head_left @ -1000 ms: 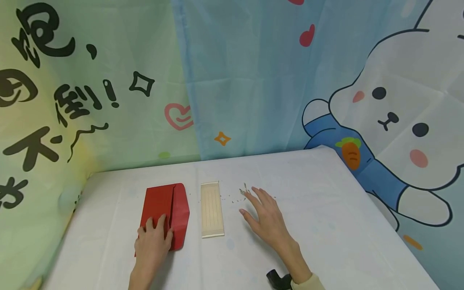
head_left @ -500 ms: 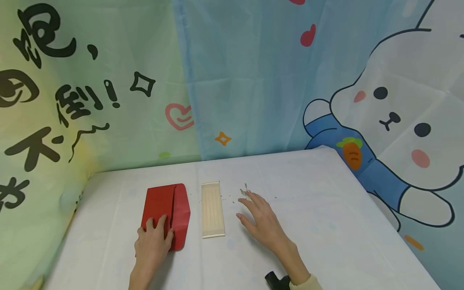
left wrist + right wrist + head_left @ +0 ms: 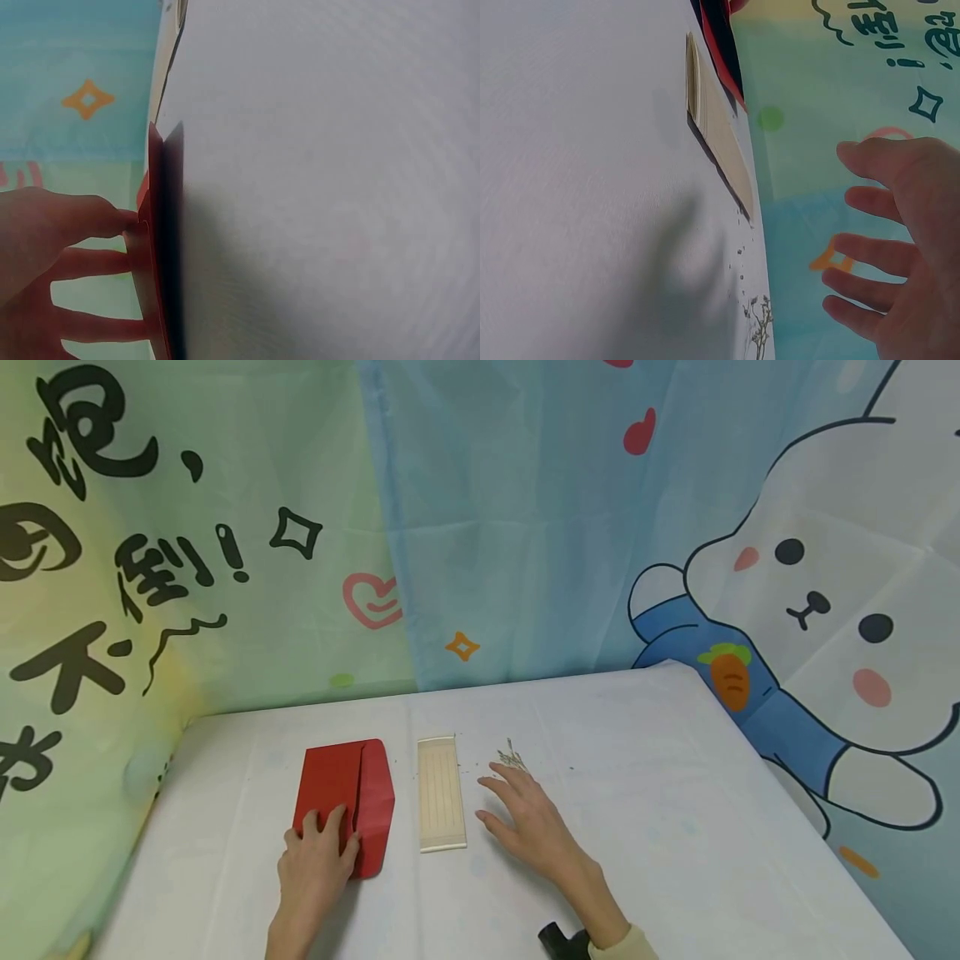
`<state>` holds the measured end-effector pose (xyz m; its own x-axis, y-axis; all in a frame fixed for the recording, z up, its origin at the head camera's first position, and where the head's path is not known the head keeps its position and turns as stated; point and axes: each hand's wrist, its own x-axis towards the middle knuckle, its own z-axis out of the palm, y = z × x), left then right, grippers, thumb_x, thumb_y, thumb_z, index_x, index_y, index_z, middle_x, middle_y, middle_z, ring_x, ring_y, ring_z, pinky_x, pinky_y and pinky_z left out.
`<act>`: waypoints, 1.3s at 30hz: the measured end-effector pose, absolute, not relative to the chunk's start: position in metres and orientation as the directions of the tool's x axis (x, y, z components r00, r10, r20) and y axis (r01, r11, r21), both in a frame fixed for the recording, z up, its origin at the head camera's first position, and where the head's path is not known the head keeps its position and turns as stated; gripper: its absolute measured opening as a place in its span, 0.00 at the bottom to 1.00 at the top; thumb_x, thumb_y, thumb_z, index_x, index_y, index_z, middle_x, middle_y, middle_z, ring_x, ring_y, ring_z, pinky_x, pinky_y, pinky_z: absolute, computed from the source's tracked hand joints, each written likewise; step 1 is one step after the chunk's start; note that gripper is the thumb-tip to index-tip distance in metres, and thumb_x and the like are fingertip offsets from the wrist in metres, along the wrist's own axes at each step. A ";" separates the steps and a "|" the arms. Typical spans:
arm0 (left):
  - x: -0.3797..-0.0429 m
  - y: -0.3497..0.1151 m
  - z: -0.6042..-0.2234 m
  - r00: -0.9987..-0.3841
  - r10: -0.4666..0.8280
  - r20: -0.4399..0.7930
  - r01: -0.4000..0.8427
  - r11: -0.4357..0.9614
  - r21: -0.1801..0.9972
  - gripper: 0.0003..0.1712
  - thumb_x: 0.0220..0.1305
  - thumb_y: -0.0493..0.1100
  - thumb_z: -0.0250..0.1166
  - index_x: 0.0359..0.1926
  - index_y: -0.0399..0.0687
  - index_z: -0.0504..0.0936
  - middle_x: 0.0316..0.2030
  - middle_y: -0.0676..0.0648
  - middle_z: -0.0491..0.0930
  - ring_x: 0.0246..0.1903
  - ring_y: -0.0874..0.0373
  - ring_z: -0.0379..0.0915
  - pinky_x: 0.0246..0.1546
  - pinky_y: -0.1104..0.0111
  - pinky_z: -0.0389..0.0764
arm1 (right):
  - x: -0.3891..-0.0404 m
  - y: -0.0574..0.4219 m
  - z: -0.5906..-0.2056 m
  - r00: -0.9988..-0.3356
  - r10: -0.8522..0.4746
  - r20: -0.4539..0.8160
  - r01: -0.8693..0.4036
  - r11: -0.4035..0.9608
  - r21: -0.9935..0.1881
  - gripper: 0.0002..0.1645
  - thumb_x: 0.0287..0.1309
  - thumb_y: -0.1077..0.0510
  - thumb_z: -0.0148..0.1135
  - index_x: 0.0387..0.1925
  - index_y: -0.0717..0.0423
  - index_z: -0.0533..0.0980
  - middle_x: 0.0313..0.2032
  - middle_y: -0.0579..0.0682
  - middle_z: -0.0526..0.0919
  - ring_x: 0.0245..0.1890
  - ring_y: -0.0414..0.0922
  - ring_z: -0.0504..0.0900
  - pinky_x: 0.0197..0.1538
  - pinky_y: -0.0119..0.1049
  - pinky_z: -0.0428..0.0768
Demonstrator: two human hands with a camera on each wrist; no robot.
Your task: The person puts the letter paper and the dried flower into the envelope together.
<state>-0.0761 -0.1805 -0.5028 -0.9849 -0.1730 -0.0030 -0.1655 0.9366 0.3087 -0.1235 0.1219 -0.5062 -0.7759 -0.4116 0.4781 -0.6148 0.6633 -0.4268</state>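
My left hand (image 3: 313, 864) rests on a red envelope (image 3: 328, 777) whose flap stands out to the right. In the left wrist view, straight fingers and the thumb touch the envelope's (image 3: 154, 232) surface. My right hand (image 3: 536, 831) hovers over the white table with its fingers spread and nothing in them. Just beyond its fingertips lies a small dried sprig (image 3: 513, 755), partly hidden by the hand in the head view. Between the two hands lies a flat cream oblong (image 3: 441, 793) with lengthwise lines; the right wrist view shows its layered end (image 3: 694, 82).
Small dark crumbs (image 3: 741, 253) are scattered between the cream oblong and the sprig. A black object (image 3: 564, 942) sits by the right sleeve (image 3: 624, 945) at the near edge of view. A printed cloth (image 3: 510, 527) hangs behind the table (image 3: 675, 827).
My right hand has moved left and slightly nearer, uncovering more of the sprig. My left hand stays on the red envelope.
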 end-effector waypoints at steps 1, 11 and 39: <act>-0.076 -0.181 -0.503 -0.985 -0.170 0.002 -0.161 0.938 0.308 0.30 0.65 0.47 0.69 0.65 0.39 0.76 0.57 0.25 0.71 0.48 0.25 0.70 0.39 0.40 0.81 | -0.124 0.121 -0.506 -0.773 -0.414 0.482 -0.618 0.663 -0.422 0.26 0.57 0.55 0.77 0.56 0.56 0.80 0.63 0.60 0.78 0.64 0.60 0.77 0.65 0.58 0.76; -0.075 -0.183 -0.504 -0.988 -0.158 0.000 -0.150 0.940 0.306 0.30 0.65 0.48 0.69 0.65 0.40 0.76 0.57 0.25 0.71 0.50 0.24 0.69 0.43 0.38 0.79 | -0.123 0.110 -0.505 -0.752 -0.445 0.486 -0.645 0.650 -0.402 0.25 0.57 0.55 0.76 0.55 0.55 0.80 0.61 0.58 0.81 0.62 0.57 0.79 0.63 0.55 0.78; -0.078 -0.185 -0.505 -0.987 -0.158 -0.003 -0.151 0.938 0.313 0.28 0.65 0.47 0.68 0.63 0.40 0.78 0.57 0.26 0.72 0.49 0.23 0.69 0.45 0.37 0.78 | -0.125 0.069 -0.500 -0.668 -0.564 0.486 -0.743 0.546 -0.387 0.14 0.59 0.57 0.73 0.46 0.55 0.84 0.50 0.54 0.87 0.55 0.52 0.83 0.59 0.46 0.81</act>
